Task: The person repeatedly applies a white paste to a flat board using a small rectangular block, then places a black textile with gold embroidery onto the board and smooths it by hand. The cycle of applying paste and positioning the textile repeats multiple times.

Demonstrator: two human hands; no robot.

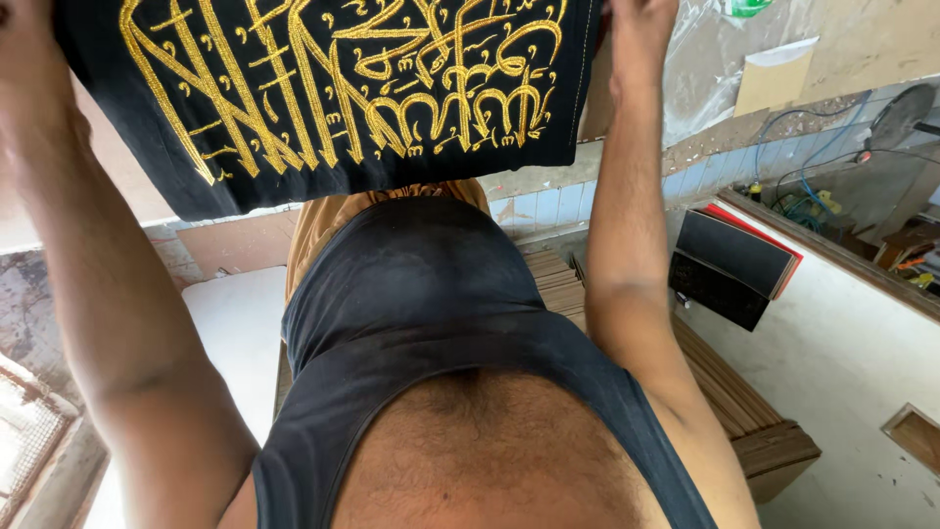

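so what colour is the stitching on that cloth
Gold embroidery on a black cloth, held up by both hands; clearest in the head view.

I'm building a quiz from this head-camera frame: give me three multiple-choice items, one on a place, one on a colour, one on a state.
1. Where are the flat black boards stacked?
A. right of the person
B. on the person's lap
C. under the cloth

2. What colour is the embroidery on the black cloth?
A. silver
B. gold
C. red

3. How is the cloth held?
A. folded small
B. crumpled in one hand
C. spread between both hands

Answers: 1 A, they lie by the white surface at right. 2 B, the stitching is gold. 3 C, left hand and right hand grip opposite edges.
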